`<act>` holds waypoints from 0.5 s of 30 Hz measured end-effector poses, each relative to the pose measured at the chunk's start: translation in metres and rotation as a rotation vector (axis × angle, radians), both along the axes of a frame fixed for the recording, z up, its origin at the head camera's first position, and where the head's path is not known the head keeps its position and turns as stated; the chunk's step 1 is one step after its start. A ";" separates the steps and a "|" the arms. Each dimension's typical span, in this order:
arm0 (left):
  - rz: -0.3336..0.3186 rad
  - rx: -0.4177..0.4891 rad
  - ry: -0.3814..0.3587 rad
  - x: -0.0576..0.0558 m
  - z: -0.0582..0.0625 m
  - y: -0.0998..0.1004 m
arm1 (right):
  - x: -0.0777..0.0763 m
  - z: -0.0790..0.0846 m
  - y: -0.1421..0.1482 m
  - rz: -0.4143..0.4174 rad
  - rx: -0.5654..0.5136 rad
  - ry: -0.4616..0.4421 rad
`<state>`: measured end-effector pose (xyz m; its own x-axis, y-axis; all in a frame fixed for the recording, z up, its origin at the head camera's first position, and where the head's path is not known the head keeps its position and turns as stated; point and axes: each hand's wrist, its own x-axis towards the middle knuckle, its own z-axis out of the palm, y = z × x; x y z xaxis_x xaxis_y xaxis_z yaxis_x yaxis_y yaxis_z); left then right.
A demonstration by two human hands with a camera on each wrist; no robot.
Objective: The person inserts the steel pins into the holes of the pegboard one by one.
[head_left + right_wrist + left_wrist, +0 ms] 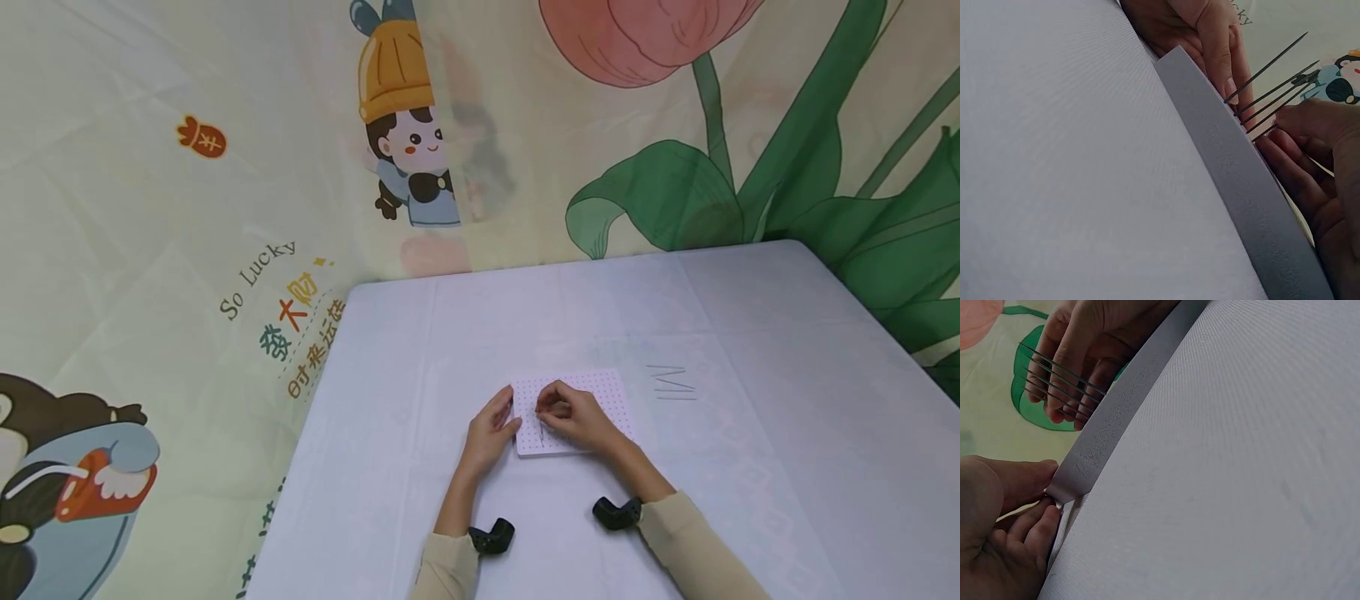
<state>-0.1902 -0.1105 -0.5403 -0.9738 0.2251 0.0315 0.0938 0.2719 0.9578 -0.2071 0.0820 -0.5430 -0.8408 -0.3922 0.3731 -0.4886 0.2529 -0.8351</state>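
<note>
A white pegboard (531,442) with rows of small holes lies flat on the table. Several thin dark metal pins (1054,362) stand up out of it near its left side, and the right wrist view shows the same pins (1269,62) in a row. My left hand (491,429) holds the board's left edge, thumb at the corner in the left wrist view. Over the left half of the board, my right hand (573,412) pinches one pin between thumb and fingertips, its lower end at the board. The fingers hide part of that pin.
More loose pins (675,389) lie on the white tablecloth (787,467) to the right of the board. A printed curtain (517,167) hangs behind the table's far edge. A black camera mount (492,537) sits on the left wrist, another (617,513) on the right.
</note>
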 end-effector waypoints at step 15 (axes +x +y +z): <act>0.034 -0.036 -0.011 -0.004 -0.012 0.001 | 0.004 0.017 0.056 -0.191 -0.166 -0.097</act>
